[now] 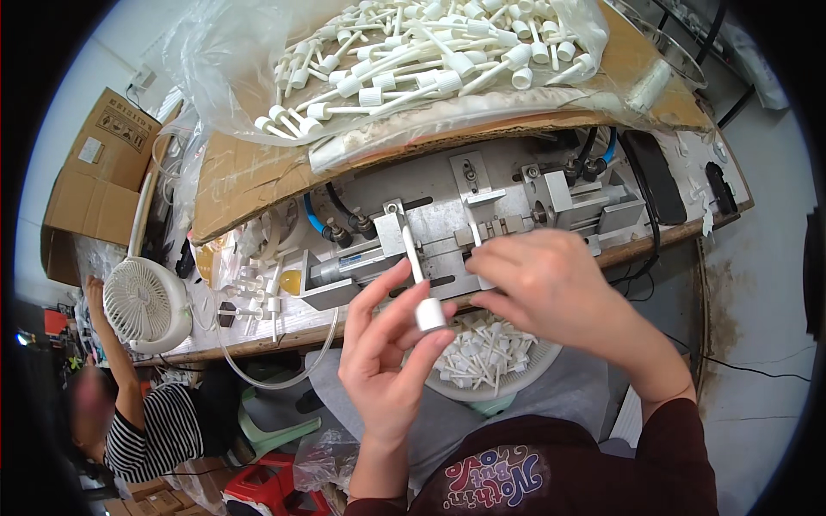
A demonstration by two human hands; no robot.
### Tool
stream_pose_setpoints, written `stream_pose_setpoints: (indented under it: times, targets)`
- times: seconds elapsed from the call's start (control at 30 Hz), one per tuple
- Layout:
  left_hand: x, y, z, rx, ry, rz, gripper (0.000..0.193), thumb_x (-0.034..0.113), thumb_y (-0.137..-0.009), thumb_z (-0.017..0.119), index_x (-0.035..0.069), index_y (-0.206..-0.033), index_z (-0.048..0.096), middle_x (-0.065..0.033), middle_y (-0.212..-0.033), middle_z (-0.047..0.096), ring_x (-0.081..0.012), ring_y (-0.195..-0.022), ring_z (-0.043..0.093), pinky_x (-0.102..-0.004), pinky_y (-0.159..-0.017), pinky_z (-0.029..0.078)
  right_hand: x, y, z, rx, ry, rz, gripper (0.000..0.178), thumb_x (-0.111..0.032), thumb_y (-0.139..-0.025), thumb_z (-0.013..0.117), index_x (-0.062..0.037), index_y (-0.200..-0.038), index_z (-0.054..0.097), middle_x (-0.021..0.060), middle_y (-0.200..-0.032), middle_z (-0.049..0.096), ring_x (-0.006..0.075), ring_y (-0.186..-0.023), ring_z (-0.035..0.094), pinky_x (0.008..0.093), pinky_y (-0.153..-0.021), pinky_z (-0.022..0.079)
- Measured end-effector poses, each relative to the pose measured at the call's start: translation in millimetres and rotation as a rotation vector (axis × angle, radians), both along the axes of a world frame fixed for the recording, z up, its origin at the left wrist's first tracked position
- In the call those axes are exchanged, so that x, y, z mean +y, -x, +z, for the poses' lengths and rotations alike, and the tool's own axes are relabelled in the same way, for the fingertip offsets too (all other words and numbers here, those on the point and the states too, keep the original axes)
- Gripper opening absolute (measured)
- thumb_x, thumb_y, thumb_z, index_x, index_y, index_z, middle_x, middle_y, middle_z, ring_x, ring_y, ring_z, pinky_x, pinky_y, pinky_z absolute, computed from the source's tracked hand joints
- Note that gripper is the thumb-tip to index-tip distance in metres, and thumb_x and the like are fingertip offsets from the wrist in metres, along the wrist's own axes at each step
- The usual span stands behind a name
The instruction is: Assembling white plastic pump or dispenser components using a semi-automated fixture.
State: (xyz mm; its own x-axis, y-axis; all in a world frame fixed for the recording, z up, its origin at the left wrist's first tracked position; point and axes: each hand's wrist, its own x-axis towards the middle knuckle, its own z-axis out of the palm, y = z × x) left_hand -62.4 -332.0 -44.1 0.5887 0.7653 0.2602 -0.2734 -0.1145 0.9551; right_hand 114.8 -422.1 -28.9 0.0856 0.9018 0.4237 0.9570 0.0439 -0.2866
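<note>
Handling of the white capped stick (429, 315): probably very light, stiff plastic; the smooth stem may slip in dry fingers and could bend if pressed sideways.
Best hold: likely the cap, thicker and easier to pinch than the stem.
Look of the stick: matte white, a short cylindrical cap on a long, thin stem; the cap is slightly blurred.
Stick's place: in the air over the near edge of the table (297, 326), tilted, cap toward the wearer, stem toward the far edge.
Left hand (387, 365): thumb and fingers closed around the cap end.
Right hand (546, 279): fingertips drawn together by a second white stem (474, 227) at the metal fixture (391, 230); whether they grip it, I cannot tell.
Similar pieces: heaped on cardboard (241, 185) toward the table's far edge, and in a pale basket (542, 365) below its near edge.
</note>
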Motion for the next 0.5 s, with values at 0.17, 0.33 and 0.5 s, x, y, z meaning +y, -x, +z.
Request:
stream_pose_setpoints:
  times: [0.17,0.33,0.5]
  targets:
    - [7,0,-6,0.324,-0.548,0.042,0.035,-0.008,-0.075,0.077,-0.004,-0.11,0.071,-0.0184,-0.128,0.062,-0.0202,-0.089,0.071,-0.0303,-0.075,0.059,64,-34,50,-0.132,-0.307,-0.072,0.021,-0.016,-0.078,0.073,-0.0043,-0.094,0.068,0.009,-0.091,0.068,0.0283,-0.08,0.067,0.0378,-0.069,0.053]
    - [2,-28,-12,0.458,-0.951,0.067,0.03,0.003,-0.077,0.077,0.002,-0.106,0.072,-0.012,-0.126,0.066,-0.0209,-0.075,0.069,-0.0288,-0.067,0.055,171,-89,94,-0.203,-0.013,-0.225,0.022,-0.009,-0.071,0.075,0.007,-0.084,0.067,0.0242,-0.088,0.07,0.0346,-0.085,0.07,0.0417,-0.074,0.056]
    - [-1,-37,-20,0.647,-1.146,-0.001,0.027,0.011,-0.079,0.076,0.005,-0.104,0.071,-0.0086,-0.126,0.067,-0.0211,-0.062,0.065,-0.0302,-0.059,0.052,206,-90,114,-0.101,0.508,-0.24,0.034,-0.004,-0.056,0.079,0.0036,-0.087,0.07,0.0174,-0.08,0.071,0.0291,-0.078,0.071,0.0391,-0.064,0.056]
